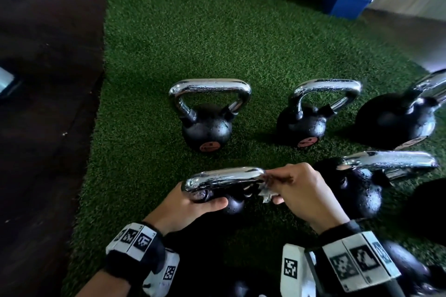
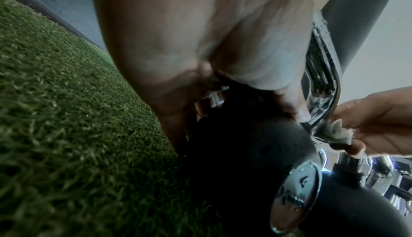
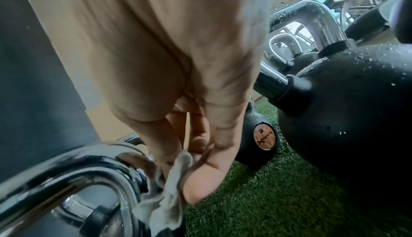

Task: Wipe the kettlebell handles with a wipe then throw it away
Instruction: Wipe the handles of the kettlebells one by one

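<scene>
**Kettlebell handle being wiped on green turf**

While the near black kettlebell with the chrome handle (image 1: 223, 179) is steadied on the green artificial turf (image 1: 154, 60), its left end is gripped by the left hand (image 1: 193, 202), fingers curled round the bar. At the right end, a crumpled pale wipe (image 1: 266, 194) is pinched against the metal by the right hand (image 1: 304, 190). The wipe is judged soft and light (best pinched by a bunched fold); the droplet-speckled handle likely slippery, the bell heavy. The wipe's folds (image 3: 169, 196) are shown only by the right wrist view; four other kettlebells only overhead.
</scene>
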Motion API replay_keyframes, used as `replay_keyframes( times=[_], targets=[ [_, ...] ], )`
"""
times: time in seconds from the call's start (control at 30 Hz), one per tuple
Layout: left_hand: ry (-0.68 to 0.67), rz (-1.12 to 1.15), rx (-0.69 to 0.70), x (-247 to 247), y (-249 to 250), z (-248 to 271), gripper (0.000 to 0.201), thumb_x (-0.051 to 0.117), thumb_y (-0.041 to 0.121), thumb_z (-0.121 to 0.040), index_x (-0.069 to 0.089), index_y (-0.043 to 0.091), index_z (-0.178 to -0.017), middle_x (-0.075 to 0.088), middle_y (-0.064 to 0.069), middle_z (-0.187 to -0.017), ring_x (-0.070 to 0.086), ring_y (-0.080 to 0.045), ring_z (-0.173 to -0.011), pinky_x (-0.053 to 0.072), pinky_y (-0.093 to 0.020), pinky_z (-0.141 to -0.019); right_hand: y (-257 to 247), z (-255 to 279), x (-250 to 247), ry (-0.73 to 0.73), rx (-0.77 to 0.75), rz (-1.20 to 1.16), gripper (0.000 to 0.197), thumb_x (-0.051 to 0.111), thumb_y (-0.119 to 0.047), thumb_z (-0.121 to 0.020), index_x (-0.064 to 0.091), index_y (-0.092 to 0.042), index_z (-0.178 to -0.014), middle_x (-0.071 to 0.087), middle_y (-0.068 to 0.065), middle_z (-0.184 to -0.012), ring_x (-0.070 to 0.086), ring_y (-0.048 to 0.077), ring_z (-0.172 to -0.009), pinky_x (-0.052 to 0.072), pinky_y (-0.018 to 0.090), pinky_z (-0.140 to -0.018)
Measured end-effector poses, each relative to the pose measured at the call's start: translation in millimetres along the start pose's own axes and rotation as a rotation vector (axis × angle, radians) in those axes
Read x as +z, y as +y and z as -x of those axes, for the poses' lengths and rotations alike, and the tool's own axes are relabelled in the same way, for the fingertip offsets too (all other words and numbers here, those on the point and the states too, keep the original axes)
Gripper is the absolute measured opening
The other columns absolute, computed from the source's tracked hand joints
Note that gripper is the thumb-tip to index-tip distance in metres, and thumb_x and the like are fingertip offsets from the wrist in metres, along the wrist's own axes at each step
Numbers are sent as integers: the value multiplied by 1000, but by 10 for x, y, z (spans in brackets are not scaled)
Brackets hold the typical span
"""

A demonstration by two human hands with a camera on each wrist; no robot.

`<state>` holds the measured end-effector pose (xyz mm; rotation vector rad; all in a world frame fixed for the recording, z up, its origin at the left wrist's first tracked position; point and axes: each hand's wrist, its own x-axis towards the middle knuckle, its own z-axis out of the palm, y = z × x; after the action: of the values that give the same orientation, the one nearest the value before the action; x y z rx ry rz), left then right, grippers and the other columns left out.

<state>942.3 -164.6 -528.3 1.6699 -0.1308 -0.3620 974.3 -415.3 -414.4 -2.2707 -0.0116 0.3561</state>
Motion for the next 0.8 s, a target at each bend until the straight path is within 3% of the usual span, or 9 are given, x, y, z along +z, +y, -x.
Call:
replay_keyframes(
  times=[0.13, 0.27, 0.33, 0.43, 0.47, 0.53, 0.63, 0.7, 0.8],
  targets=[
    [4, -33, -50, 0, 36, 11, 60, 85, 54, -78, 65, 38, -133, 70, 16, -131, 62, -5, -126, 43, -42, -115, 77, -112, 64, -149, 142, -252, 34, 65, 6, -89, 83, -23, -87, 79, 5, -83, 74, 25, -77, 62, 37, -75],
    [30, -102, -115, -3, 122, 44, 64, 86, 63, -70, 64, 50, -128, 69, 26, -126, 63, 6, -120, 46, -32, -111, 135, -181, 198, -268, 207, -333, 26, 60, 13, -92, 79, -4, -86, 76, 14, -80, 67, 27, -74, 58, 31, -67],
    [-47, -171, -131, -75, 202, 67, 66, 91, 51, -70, 63, 49, -131, 67, 28, -129, 60, 9, -123, 45, -23, -111, 140, -169, 142, -288, 191, -316, 23, 63, 9, -91, 80, -7, -89, 77, 13, -83, 70, 23, -74, 57, 26, -62],
    [-198, -429, -118, -326, 358, 121, 70, 88, 15, -74, 62, 39, -135, 65, 24, -133, 57, 3, -128, 41, -17, -111, 113, -102, -76, -128, 81, -160, 16, 77, -8, -85, 81, -22, -93, 79, 3, -82, 75, 28, -80, 60, 37, -68],
    [-189, -464, -95, -407, 421, 147, 70, 79, 0, -79, 62, 37, -135, 66, 22, -134, 57, -2, -130, 42, -22, -111, 80, -62, -167, -41, 32, -93, 15, 81, -17, -82, 79, -28, -92, 79, -1, -81, 75, 27, -78, 60, 42, -70],
    [29, -441, -80, -523, 624, 228, 76, 59, -15, -88, 59, 47, -132, 64, 23, -135, 58, -3, -131, 43, -30, -114, -40, 35, -329, 70, -53, -97, 19, 84, -26, -78, 73, -33, -91, 78, -4, -79, 73, 21, -71, 57, 44, -70],
    [385, -173, 79, -543, 1014, 351, 44, 61, 1, -99, 70, 35, -125, 75, 14, -121, 69, -5, -115, 57, -26, -98, -346, 191, -427, 44, -205, -270, 37, 90, -40, -63, 66, -27, -88, 77, 2, -78, 66, 15, -64, 52, 37, -68],
    [362, 39, 146, -447, 1307, 418, 27, 66, 26, -96, 76, 25, -121, 78, 6, -115, 73, -11, -109, 58, -20, -89, -581, 276, -395, 8, -310, -236, 43, 90, -47, -58, 67, -25, -85, 77, 1, -79, 71, 20, -69, 57, 44, -73],
    [214, 185, 83, -292, 1540, 455, 42, 67, 47, -86, 78, 20, -116, 78, -1, -115, 75, -17, -108, 60, -23, -86, -820, 346, -298, 11, -423, -190, 31, 88, -39, -60, 67, -24, -77, 77, -6, -83, 74, 17, -74, 61, 47, -76]
  ],
)
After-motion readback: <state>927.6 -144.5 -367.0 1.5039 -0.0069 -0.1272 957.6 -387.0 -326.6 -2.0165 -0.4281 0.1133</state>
